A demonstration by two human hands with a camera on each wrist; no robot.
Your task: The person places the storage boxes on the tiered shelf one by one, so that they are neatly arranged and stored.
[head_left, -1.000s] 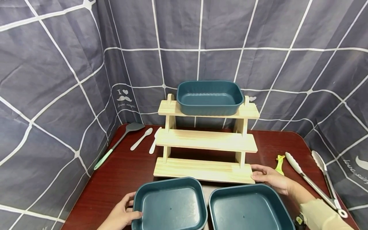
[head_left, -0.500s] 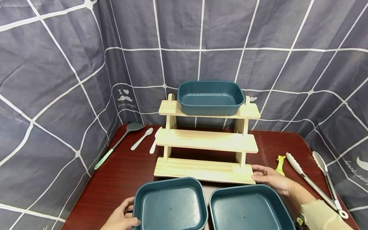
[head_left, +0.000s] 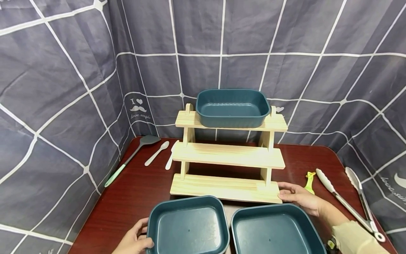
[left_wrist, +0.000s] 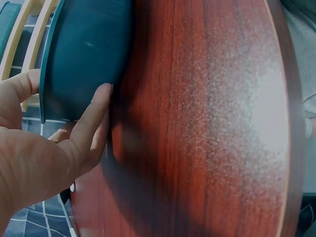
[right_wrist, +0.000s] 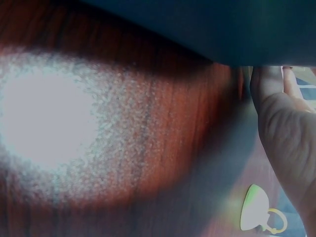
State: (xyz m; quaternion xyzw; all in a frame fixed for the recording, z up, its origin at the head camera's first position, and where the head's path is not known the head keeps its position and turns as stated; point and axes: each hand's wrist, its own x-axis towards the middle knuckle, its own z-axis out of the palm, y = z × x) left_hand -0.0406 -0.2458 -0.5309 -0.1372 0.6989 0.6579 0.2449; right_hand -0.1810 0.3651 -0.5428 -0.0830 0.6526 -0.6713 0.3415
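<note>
A three-tier wooden display rack (head_left: 228,154) stands on the table. On its top tier sits a dark teal plastic bin (head_left: 233,121). My right hand (head_left: 301,199) holds the right end of the bottom tier, thumb at the front corner. Two more teal bins lie in front of the rack: a left bin (head_left: 188,225) and a right bin (head_left: 276,229). My left hand (head_left: 134,240) grips the left bin's left side; its thumb is over the rim, and in the left wrist view its fingers (left_wrist: 94,113) lie along the outer wall. The right fingertips are mostly hidden in the right wrist view.
Left of the rack lie a grey spatula (head_left: 134,155) and two white spoons, one (head_left: 156,154) beside the other (head_left: 171,157). On the right are a yellow-green utensil (head_left: 309,182) and tongs (head_left: 345,204). Grey curtains (head_left: 244,42) surround the red-brown table (head_left: 104,218).
My left thumb has drawn back slightly to the left over the bin's rim. The right hand, rack and bins stay where they were.
</note>
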